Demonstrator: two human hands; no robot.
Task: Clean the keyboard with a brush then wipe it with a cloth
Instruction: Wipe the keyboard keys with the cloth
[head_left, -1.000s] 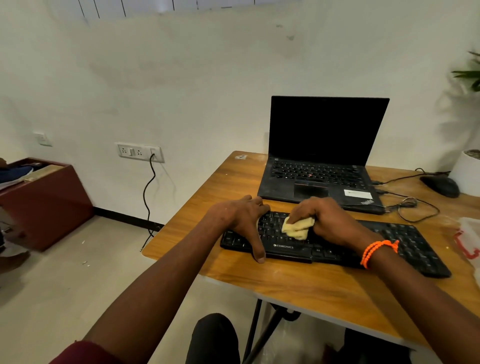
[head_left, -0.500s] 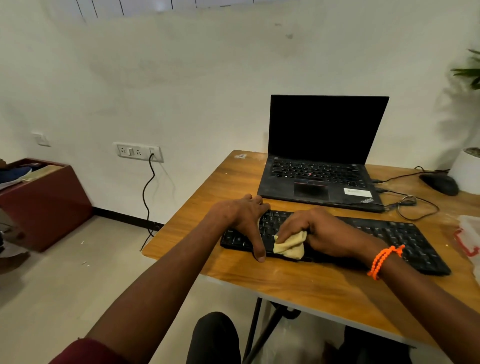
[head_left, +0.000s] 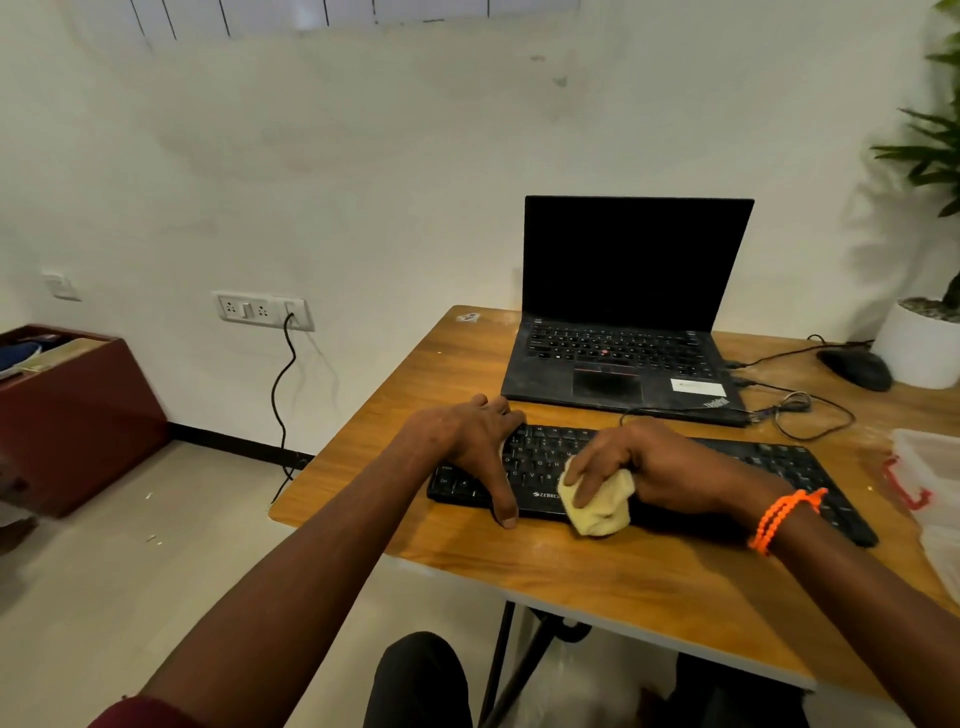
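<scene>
desk (head_left: 649, 577), keyboard (head_left: 769, 462), cloth (head_left: 602, 506)

On the table (head_left: 623, 582): one keyboard (head_left: 769, 462), one cloth (head_left: 602, 506), one laptop (head_left: 623, 332), one mouse (head_left: 854, 368), one potted plant (head_left: 922, 343). Two hands: left hand (head_left: 467, 441), right hand (head_left: 649, 467). One orange bracelet (head_left: 782, 517). One wall socket strip (head_left: 262, 310).

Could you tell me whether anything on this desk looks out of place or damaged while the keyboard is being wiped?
Nothing looks damaged or spilled. The only slight oddity: the keyboard sits skewed to the table edge, held by the left hand, while the right hand grips the cloth at its front edge.
</scene>
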